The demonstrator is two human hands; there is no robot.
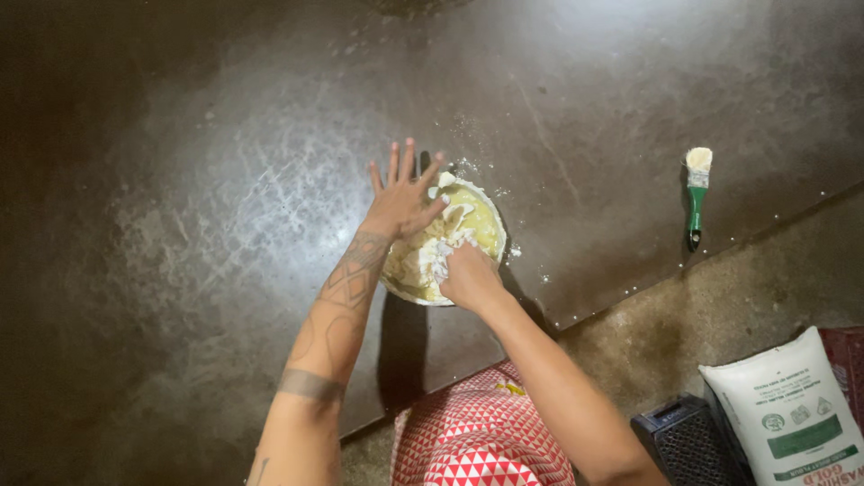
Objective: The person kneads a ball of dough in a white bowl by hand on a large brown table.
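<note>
A round bowl (494,219) holding pale yellow and white dough (476,225) sits on a dark metal worktop (225,198). My left hand (401,192) rests at the bowl's upper left rim, fingers spread and flat, holding nothing. Over the bowl's lower right part, my right hand (467,274) is curled with its fingers pressed into the white dough. Flour specks lie scattered on the worktop around the bowl.
A green-handled pastry brush (696,193) lies on the worktop to the right. Beyond the worktop's edge is a concrete floor (720,315) with a white flour sack (796,409) and a dark crate (686,441) at the lower right. My red-and-white patterned apron (477,436) shows below.
</note>
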